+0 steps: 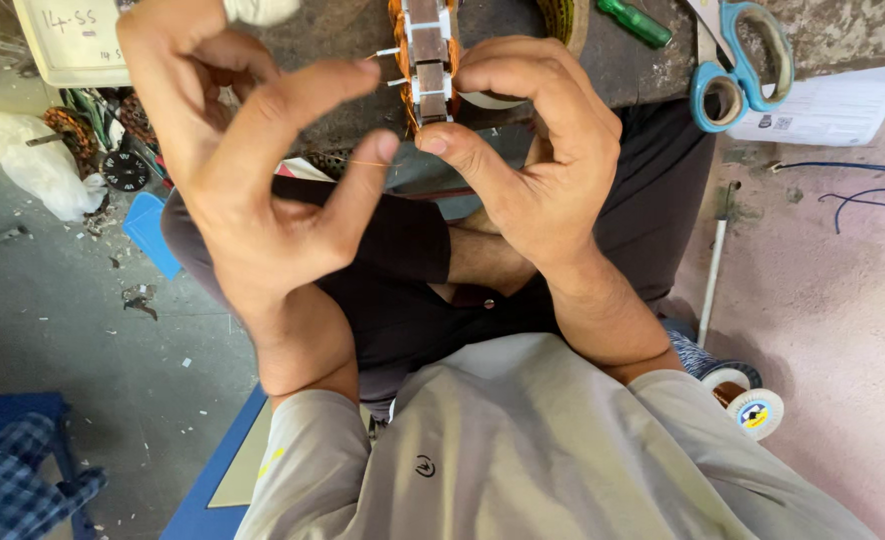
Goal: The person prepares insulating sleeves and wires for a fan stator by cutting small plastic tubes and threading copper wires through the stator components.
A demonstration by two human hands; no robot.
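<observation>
A motor stator core (pixel 429 62), a stack of dull grey-brown metal plates wound with glossy copper-orange wire, stands on edge at the top centre, resting at the front edge of a rough, stained workbench (pixel 653 75). Small white insulating strips stick out of its slots on the left side.

The right hand (pixel 538 165) curls around the core from the right: its thumb tip presses against the bottom of the core and its bent fingers close over the right side, touching it. The left hand (pixel 253 170) is raised just left of the core, not touching it. Its thumb and forefinger are pinched on a very thin copper wire (pixel 375 163) that runs nearly level toward the right thumb; the other fingers are loosely curled.

Behind the right hand's fingers lies a roll of pale tape (pixel 491 99), mostly hidden. Further right on the bench are a green-handled tool (pixel 636 22), blue-handled scissors (pixel 739 62) and a white printed sheet (pixel 838 105) overhanging the bench edge.

Below the hands are the person's dark trousers and pale grey shirt. Open room lies between the two wrists and to either side: grey concrete floor on the left, strewn with scraps, a white bag (pixel 35 165) and a blue plastic piece (pixel 153 232); pinkish floor on the right with a white rod (pixel 714 270), loose blue cable (pixel 868 197) and a wire spool (pixel 755 412).
</observation>
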